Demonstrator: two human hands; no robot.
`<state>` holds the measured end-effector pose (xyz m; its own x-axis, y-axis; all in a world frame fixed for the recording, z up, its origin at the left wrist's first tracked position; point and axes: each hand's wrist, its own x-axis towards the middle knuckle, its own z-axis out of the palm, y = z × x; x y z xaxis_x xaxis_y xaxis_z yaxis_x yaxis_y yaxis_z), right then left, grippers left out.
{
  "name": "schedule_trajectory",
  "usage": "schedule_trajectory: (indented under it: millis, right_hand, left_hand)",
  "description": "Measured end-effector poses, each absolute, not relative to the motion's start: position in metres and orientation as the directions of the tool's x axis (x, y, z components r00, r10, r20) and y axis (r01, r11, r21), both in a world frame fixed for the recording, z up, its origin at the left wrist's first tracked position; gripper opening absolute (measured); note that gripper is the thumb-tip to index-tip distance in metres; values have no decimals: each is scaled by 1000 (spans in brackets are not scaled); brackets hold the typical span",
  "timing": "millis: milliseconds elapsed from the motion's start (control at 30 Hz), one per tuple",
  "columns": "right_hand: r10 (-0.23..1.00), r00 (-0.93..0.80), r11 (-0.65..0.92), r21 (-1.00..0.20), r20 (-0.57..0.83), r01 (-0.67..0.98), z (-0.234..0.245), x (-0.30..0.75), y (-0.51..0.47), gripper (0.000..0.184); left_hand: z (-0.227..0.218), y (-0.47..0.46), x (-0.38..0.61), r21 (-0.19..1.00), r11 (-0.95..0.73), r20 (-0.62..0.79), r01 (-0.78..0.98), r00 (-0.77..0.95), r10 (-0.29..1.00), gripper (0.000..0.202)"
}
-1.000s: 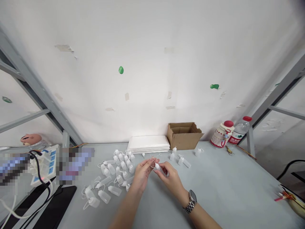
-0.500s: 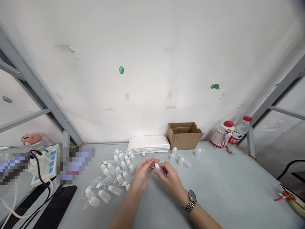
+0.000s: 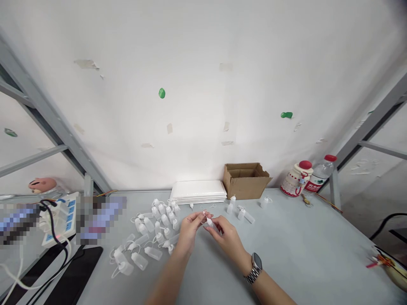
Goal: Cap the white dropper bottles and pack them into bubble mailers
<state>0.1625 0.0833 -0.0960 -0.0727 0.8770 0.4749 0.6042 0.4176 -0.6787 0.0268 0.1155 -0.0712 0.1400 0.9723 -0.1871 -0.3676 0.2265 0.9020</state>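
Note:
Both my hands meet over the middle of the grey table. My right hand, with a metal watch at the wrist, grips a small white plastic bottle. My left hand pinches the bottle's cap end with thumb and fingertips. Just left of my hands lies a heap of several similar small white bottles with looped cap straps. A few more bottles stand or lie beyond my right hand.
A stack of white sheets and an open cardboard box sit against the wall. A red-capped jar and water bottle stand at the right. A power strip and black cables lie at the left.
My hands stay together on the bottle; the left fingers have shifted slightly at the cap end. Nothing else has moved.

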Motion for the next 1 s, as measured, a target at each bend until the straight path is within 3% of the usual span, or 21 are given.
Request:
schedule_trajectory:
  millis: [300,600,1000]
  right_hand:
    - [876,-78,425,-686,476,590,-99,162,83,21]
    - [901,-50,393,-763,430,513,-93,161,83,18]
    - [897,-53,402,-758,440,514,-100,159,82,16]
  left_hand:
    - [-74,113,29,947,181,-150,-264,133,980,32]
    - [-70,112,32,895,201,-146,-399,166,975,36]
    - [-73,109,36,957,110,-92,-269,79,993,28]
